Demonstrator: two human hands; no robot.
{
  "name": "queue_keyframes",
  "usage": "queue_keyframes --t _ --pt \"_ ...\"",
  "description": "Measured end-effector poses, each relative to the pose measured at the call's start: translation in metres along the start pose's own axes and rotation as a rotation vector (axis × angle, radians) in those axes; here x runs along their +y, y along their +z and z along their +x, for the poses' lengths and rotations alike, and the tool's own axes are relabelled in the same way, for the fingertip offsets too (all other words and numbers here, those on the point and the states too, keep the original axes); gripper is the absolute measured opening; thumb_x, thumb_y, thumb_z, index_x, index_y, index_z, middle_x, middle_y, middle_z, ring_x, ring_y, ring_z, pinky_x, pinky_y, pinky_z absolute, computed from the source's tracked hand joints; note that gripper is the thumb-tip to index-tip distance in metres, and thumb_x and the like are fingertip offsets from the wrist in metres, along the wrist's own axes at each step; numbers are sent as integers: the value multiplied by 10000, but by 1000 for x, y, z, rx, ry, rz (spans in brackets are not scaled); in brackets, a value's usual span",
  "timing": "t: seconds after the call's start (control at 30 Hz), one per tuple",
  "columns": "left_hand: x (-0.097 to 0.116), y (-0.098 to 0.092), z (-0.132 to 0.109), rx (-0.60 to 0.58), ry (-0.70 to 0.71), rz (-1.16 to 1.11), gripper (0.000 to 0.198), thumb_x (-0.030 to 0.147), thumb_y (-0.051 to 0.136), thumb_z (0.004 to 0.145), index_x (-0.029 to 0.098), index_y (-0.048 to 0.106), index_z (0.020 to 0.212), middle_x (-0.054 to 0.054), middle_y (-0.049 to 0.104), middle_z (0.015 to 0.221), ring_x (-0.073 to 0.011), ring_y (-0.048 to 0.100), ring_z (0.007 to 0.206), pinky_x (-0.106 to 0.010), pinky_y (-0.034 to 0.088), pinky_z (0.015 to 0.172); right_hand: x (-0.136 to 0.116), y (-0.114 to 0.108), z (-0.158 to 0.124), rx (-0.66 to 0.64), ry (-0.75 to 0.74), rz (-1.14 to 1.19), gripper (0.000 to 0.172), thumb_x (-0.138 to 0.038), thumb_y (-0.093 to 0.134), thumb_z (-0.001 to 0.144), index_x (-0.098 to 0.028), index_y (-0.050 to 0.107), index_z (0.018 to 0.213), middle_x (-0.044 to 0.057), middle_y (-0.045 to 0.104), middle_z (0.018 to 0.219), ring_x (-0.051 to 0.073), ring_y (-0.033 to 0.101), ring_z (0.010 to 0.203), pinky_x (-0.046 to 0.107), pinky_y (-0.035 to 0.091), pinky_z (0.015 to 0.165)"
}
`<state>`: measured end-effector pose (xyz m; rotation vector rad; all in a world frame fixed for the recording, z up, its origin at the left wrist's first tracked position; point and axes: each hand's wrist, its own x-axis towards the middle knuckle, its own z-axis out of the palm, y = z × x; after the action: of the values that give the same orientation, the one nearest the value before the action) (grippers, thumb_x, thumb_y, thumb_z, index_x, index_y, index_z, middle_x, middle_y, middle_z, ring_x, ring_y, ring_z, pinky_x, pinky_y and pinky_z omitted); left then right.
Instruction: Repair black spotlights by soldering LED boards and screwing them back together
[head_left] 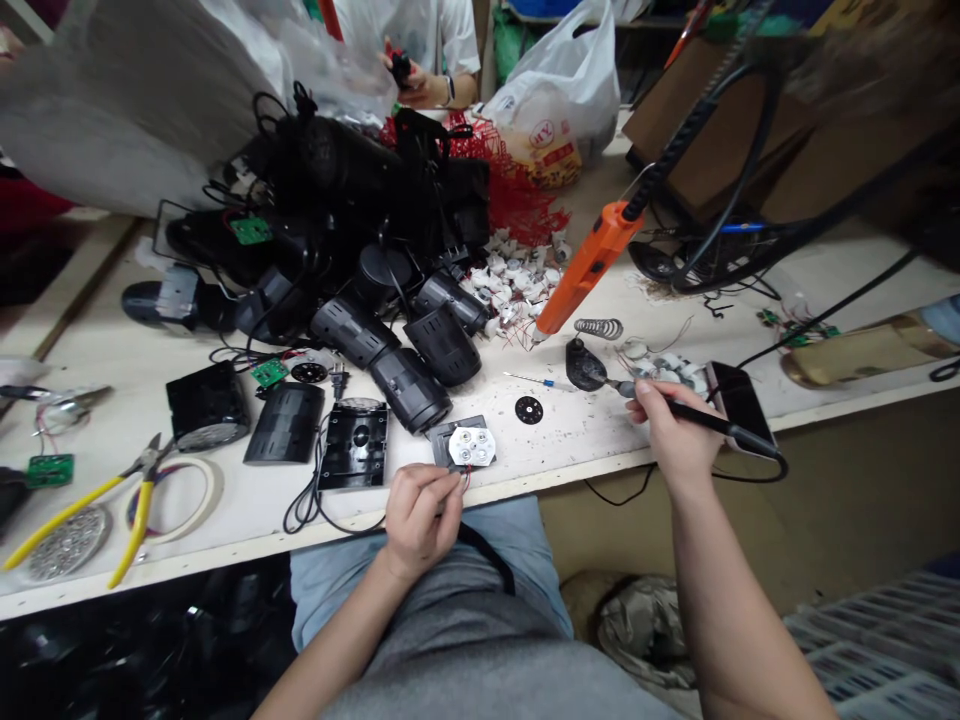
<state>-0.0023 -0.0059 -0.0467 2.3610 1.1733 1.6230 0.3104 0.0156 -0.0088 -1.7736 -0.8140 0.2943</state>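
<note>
My left hand point(420, 515) is closed at the near table edge, pinching thin red and black wires that run to a small white LED lens module point(471, 446) on a grey plate. My right hand point(675, 425) is closed around a black soldering iron point(712, 422), its tip resting at a dark stand point(585, 366) on the table. A black cord trails from the iron off the table's front edge.
A pile of black lamp housings point(360, 260) fills the middle left. Yellow-handled pliers point(112, 500), a tape roll point(187, 495), an orange hanging screwdriver point(585, 265), a phone point(739, 400) and white parts point(517, 280) lie around. Another person's hands point(416, 80) work at the far side.
</note>
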Motion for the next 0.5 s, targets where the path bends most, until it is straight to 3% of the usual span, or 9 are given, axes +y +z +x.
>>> queue_keyframes --t 0.5 --pt "0 0 0 2 3 -27 141 65 672 888 169 655 982 -30 641 821 -158 627 780 -287 546 716 5 5 -4 11 -24 -4 311 -490 756 742 -186 752 805 28 705 631 186 662 535 306 558 541"
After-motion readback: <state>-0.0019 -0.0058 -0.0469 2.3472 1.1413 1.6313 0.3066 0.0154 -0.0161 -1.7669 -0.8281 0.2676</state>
